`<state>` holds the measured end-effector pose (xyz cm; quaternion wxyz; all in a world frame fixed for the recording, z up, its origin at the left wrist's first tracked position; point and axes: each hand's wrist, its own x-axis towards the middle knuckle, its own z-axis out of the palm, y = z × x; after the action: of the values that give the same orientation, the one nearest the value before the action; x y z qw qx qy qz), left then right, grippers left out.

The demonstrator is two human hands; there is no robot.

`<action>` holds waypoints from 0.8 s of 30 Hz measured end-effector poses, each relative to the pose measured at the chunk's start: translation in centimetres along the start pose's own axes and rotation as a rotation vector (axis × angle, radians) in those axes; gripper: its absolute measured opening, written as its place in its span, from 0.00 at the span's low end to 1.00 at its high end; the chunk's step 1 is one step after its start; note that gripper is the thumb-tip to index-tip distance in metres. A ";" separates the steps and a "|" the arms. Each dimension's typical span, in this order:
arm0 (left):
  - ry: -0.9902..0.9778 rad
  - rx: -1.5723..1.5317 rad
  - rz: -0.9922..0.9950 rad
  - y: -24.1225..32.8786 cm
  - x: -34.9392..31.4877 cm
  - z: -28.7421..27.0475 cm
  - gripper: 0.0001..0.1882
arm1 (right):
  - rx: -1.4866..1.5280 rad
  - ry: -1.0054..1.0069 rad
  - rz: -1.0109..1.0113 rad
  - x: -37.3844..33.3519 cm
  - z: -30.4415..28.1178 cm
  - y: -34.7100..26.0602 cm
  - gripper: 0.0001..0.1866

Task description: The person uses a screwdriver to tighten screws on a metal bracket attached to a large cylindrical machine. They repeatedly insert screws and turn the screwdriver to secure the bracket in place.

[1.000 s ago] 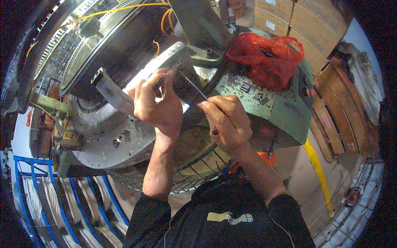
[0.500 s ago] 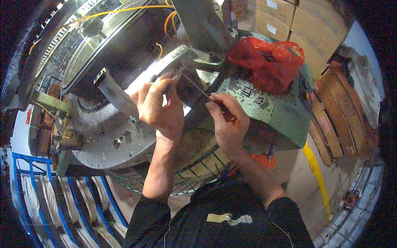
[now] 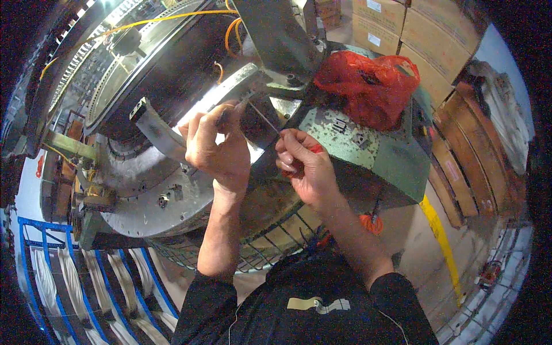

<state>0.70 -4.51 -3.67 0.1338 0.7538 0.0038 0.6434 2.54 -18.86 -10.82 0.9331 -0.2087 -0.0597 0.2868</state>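
My right hand [image 3: 310,172] is closed around the red handle of a screwdriver [image 3: 264,117]. Its thin shaft slants up and left, and the tip lies by the fingertips of my left hand [image 3: 217,146]. Thumb and fingers of the left hand are pinched together; what they hold by the tip is too small to make out. Both hands are above a round metal machine bed [image 3: 144,213], close to a curved, brightly lit metal segment [image 3: 230,86]. A second curved metal piece [image 3: 158,129] stands left of my left hand.
Right of my hands, a green machine housing [image 3: 368,152] carries a red plastic bag [image 3: 368,86] and several small metal parts [image 3: 341,125]. Cardboard boxes [image 3: 428,49] are stacked behind. A yellow cable [image 3: 155,20] crosses the machine's far side. A blue rack [image 3: 46,224] stands at lower left.
My right hand has shifted slightly left and its fingers have turned and curled differently around the screwdriver handle. The left hand has moved a little left, still pinching.
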 end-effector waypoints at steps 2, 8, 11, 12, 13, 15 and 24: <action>0.005 -0.055 -0.029 0.0 0.1 0.1 0.13 | -0.068 0.024 -0.038 -0.2 0.5 -0.1 0.08; -0.060 0.052 0.132 -0.5 0.6 -0.6 0.12 | -0.742 0.224 -0.452 -1.3 2.1 -0.3 0.07; -0.086 0.100 0.150 -0.5 0.5 -0.8 0.13 | -0.827 0.211 -0.550 -1.7 2.6 -0.5 0.06; -0.077 0.102 0.155 -0.4 0.4 -0.8 0.13 | -0.862 0.215 -0.556 -1.8 2.7 -0.7 0.06; -0.076 0.106 0.157 -0.4 0.4 -0.8 0.13 | -0.901 0.228 -0.547 -1.9 2.9 -0.9 0.06; -0.050 0.094 0.142 -0.3 0.2 -0.7 0.13 | -1.047 0.179 -0.691 -2.2 3.2 -1.4 0.07; 0.019 0.012 0.112 -0.3 0.4 -0.3 0.11 | -1.368 0.076 -0.828 -3.2 5.6 -3.4 0.06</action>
<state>0.53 -4.06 -3.30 0.0928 0.7474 -0.0335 0.6570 0.38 -21.21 -4.25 0.6302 -0.7052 -0.2633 -0.1903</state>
